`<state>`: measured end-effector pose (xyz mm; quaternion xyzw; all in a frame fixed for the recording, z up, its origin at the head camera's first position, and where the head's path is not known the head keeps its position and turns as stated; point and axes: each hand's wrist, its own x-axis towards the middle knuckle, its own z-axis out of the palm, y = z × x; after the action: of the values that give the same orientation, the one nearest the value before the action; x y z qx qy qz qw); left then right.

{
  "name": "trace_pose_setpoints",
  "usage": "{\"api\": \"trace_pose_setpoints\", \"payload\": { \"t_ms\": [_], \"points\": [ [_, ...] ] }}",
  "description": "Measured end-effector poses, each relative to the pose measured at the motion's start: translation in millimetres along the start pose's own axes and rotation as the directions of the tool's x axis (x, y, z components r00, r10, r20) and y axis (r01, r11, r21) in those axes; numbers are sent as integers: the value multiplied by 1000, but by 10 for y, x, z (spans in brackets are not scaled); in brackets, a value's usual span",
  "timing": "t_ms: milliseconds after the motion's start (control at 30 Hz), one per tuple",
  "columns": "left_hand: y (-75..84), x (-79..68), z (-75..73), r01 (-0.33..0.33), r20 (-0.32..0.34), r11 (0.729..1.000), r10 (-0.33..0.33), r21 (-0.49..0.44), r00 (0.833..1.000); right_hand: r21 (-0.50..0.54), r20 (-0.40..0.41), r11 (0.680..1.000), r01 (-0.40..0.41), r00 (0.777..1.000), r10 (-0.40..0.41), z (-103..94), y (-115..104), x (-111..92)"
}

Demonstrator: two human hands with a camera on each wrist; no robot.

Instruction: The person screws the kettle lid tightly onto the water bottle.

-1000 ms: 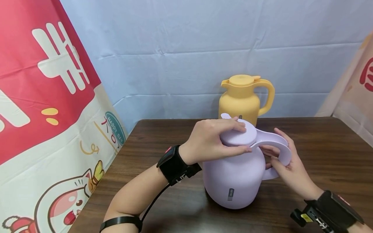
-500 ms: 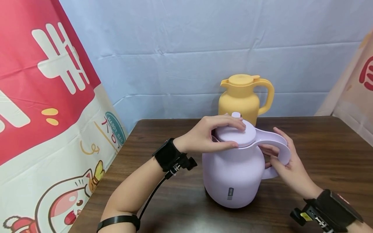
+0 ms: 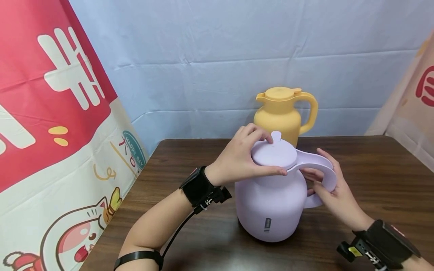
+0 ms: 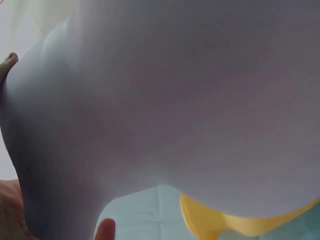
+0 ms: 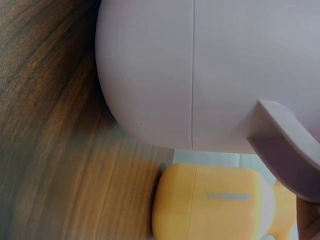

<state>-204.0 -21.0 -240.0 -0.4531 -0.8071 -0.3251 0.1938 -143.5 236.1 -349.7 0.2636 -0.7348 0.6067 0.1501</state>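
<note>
A lavender thermos jug [image 3: 271, 205] stands upright on the wooden table, its round lid [image 3: 275, 155] on top and a small tab [image 3: 276, 136] pointing to the far side. My left hand [image 3: 237, 160] grips the lid from the left, thumb along the near edge and fingers at the far edge. On the right, my right hand [image 3: 340, 195] holds the handle [image 3: 329, 178], some of its fingers hidden behind it. The jug's smooth wall [image 4: 165, 100] fills most of the left wrist view. In the right wrist view, the handle's lower end [image 5: 285, 140] joins the body.
Behind the lavender jug, a yellow thermos jug [image 3: 279, 118] stands at the table's back edge, partly hidden. A pale blue cloth [image 3: 203, 67] hangs beyond the brown table [image 3: 190, 162], and a printed red and white cloth [image 3: 81, 143] on the left.
The lid's tab has swung from the back left to the back as the lid turned. My left hand shifted back and resettled its fingers on the lid. My right hand stayed on the handle.
</note>
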Motion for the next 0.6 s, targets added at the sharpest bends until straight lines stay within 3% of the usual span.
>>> {"api": "trace_pose_setpoints", "payload": {
  "t_ms": [100, 333, 600],
  "points": [
    [-19, -6, 2, -1, 5, 1000, 1, -12, 1000, 12, 1, 1000, 0, 1000, 0, 2, 11, -2],
    [-65, -7, -14, -74, -18, 997, 73, -37, 997, 18, -1, 1000, 11, 1000, -11, 4, 28, 0],
    [-110, -17, -56, -78, 10, 989, 80, -128, 997, 34, -5, 999, 23, 1000, -23, 2, 29, 4]
  ]
}}
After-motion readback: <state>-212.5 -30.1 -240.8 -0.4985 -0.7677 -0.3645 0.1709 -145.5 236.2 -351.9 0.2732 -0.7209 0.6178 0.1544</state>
